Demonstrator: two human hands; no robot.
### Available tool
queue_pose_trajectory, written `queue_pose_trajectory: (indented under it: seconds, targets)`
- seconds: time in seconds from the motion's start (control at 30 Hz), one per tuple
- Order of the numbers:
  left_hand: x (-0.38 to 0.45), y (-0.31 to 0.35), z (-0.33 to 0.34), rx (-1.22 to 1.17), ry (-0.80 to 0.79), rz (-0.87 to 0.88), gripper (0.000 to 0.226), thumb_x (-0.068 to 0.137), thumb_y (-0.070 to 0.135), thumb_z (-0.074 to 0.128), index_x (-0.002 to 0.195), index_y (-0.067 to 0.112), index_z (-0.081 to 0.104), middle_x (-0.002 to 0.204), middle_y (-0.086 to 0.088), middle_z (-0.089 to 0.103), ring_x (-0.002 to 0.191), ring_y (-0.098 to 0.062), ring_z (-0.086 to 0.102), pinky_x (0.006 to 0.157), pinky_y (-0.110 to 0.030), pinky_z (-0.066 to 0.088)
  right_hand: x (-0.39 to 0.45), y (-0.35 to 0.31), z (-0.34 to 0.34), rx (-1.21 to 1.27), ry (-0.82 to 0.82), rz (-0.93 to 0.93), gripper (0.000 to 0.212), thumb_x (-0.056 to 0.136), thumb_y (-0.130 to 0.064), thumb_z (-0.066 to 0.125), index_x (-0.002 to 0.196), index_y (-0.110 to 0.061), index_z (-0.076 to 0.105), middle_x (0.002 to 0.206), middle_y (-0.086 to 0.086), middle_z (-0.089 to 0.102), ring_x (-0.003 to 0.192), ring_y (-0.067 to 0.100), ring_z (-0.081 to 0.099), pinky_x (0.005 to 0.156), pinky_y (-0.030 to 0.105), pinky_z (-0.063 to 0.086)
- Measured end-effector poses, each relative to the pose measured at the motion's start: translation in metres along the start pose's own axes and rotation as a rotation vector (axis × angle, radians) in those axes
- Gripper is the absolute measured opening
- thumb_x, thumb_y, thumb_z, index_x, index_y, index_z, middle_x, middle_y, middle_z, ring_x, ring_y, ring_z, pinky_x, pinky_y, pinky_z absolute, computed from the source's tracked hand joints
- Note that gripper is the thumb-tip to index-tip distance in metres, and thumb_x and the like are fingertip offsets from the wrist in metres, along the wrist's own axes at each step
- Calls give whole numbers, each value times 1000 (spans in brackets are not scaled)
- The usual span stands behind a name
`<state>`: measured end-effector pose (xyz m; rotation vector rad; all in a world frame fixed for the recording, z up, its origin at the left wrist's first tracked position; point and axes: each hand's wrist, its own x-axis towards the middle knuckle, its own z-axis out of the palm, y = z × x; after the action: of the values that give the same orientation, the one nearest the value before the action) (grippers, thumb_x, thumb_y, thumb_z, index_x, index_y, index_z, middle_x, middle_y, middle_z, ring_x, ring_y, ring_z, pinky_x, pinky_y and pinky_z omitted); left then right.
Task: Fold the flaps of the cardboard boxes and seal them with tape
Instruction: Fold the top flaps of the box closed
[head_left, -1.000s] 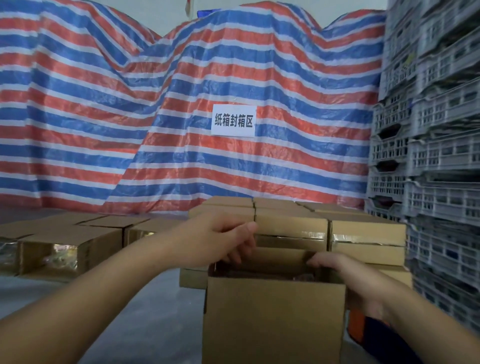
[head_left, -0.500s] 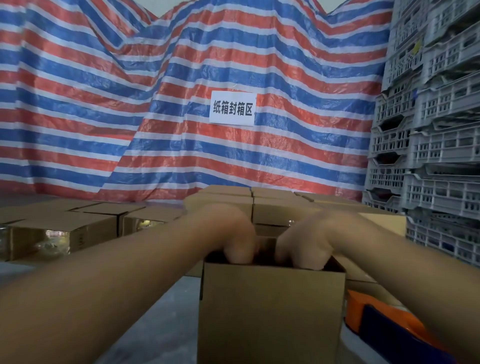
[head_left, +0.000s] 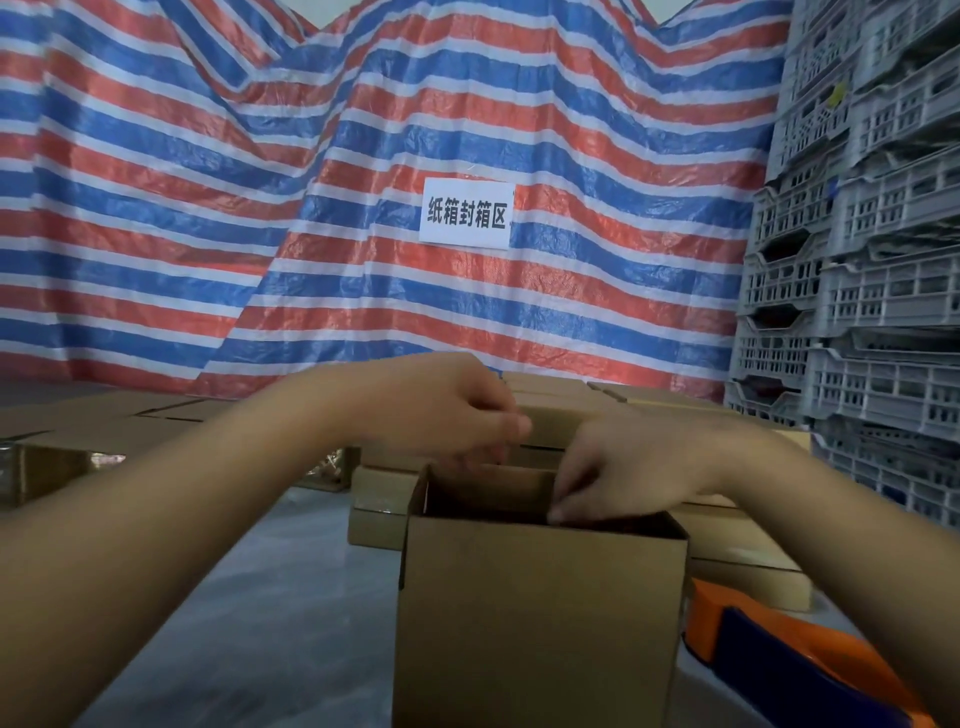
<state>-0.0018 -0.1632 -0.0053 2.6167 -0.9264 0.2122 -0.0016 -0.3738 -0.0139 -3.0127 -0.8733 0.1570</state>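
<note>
A brown cardboard box (head_left: 540, 613) stands upright in front of me with its top open. My left hand (head_left: 447, 410) hovers over the far rim with fingers curled around the far flap's edge. My right hand (head_left: 623, 473) reaches into the opening from the right, fingertips pinching an inner flap at the top edge. What lies inside the box is dark and hidden. An orange and blue tape dispenser (head_left: 769, 654) lies on the floor at the box's right.
Several closed and open cardboard boxes (head_left: 561, 415) sit behind and to the left on the grey floor (head_left: 260, 597). Grey plastic crates (head_left: 872, 291) are stacked at the right. A striped tarp with a white sign (head_left: 466, 214) hangs behind.
Both hands rose out of the box opening. The left hand moved up to the far flap; the right hand shifted to the right inner flap.
</note>
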Motion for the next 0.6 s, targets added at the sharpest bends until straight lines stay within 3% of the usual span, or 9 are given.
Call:
queue_pose_trajectory:
  seconds: [0.13, 0.23, 0.33, 0.4, 0.5, 0.53, 0.6]
  targets:
    - [-33, -34, 27, -286, 585, 46, 33, 94, 55, 40, 90, 35, 66, 89, 21, 68, 81, 3, 65, 71, -22, 49, -28, 29, 25, 491, 613, -112, 34, 90, -53, 50, 91, -28, 74, 88, -6, 75, 82, 8, 71, 75, 31, 57]
    - [-43, -52, 66, -457, 743, 8, 43, 93, 60, 31, 96, 35, 65, 93, 20, 68, 88, 1, 64, 75, -25, 47, -28, 45, 68, 743, 959, 0, 42, 87, -59, 45, 93, -31, 75, 95, -8, 75, 95, 9, 68, 93, 43, 51]
    - [-47, -57, 100, -612, 777, -16, 43, 94, 61, 29, 108, 37, 63, 103, 23, 67, 102, 1, 62, 84, -24, 46, -16, 44, 111, 1170, 1019, 140, 47, 96, -53, 31, 105, -30, 70, 111, -5, 73, 114, 18, 62, 108, 52, 40]
    - [-50, -59, 119, -703, 815, -41, 55, 84, 71, 29, 116, 37, 60, 110, 21, 67, 109, -1, 61, 92, -28, 46, -8, 41, 124, 1276, 1034, 185, 47, 93, -54, 30, 113, -30, 65, 130, 6, 63, 124, 26, 54, 110, 54, 36]
    - [-53, -61, 130, -786, 854, -74, 57, 79, 73, 35, 117, 39, 57, 112, 24, 66, 109, 2, 60, 91, -23, 45, -13, 40, 136, 1379, 991, 127, 37, 94, -48, 42, 116, -27, 62, 133, 9, 59, 119, 22, 56, 101, 43, 42]
    - [-56, -60, 132, -783, 851, -86, 49, 81, 68, 39, 116, 39, 58, 112, 25, 65, 109, 4, 60, 88, -22, 45, -13, 37, 137, 1342, 1008, 123, 37, 91, -52, 48, 116, -30, 65, 132, 3, 61, 118, 16, 58, 100, 40, 43]
    - [-63, -54, 136, -765, 844, -93, 37, 85, 54, 43, 114, 40, 60, 112, 27, 64, 108, 6, 59, 85, -21, 46, -11, 38, 149, 1288, 956, 106, 59, 74, -76, 57, 122, -44, 65, 135, -7, 62, 126, 15, 55, 108, 48, 40]
